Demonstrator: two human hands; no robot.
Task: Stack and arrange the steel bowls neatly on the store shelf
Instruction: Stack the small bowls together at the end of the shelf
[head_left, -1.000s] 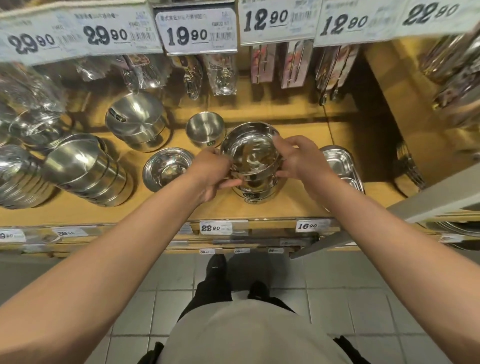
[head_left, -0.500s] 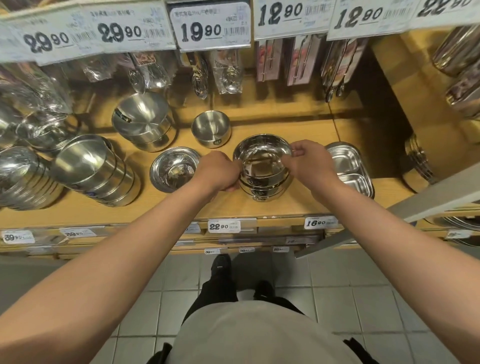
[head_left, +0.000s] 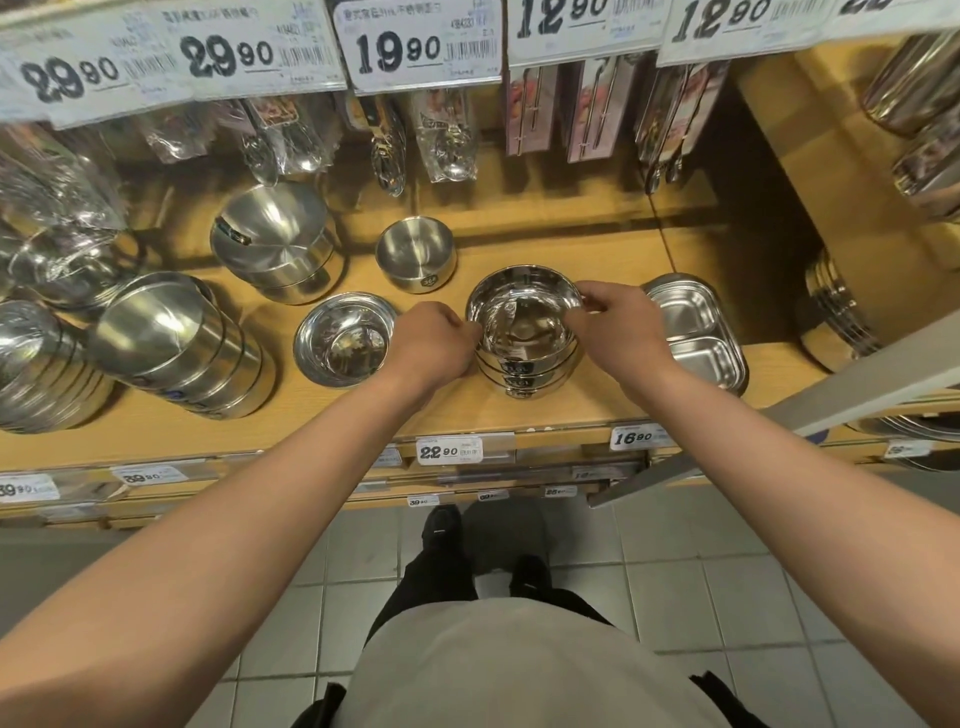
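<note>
A stack of several steel bowls (head_left: 524, 332) stands on the wooden shelf (head_left: 519, 410) near its front edge. My left hand (head_left: 434, 348) grips the stack's left rim with curled fingers. My right hand (head_left: 613, 327) pinches the top bowl's right rim. A single shallow steel bowl (head_left: 343, 340) lies just left of my left hand. A small straight-sided bowl (head_left: 415, 254) sits behind it. A tilted stack of larger bowls (head_left: 275, 244) leans at the back left.
Two leaning rows of big steel bowls (head_left: 182, 348) fill the shelf's left side. Divided steel trays (head_left: 696, 332) lie right of the stack. Packaged utensils (head_left: 447, 140) hang above the shelf. A grey metal bar (head_left: 779, 410) crosses at the right. Price tags line the shelf front.
The stack came down from its raised position and now stands on the shelf. Both hands stayed at its rim and the view shifted slightly.
</note>
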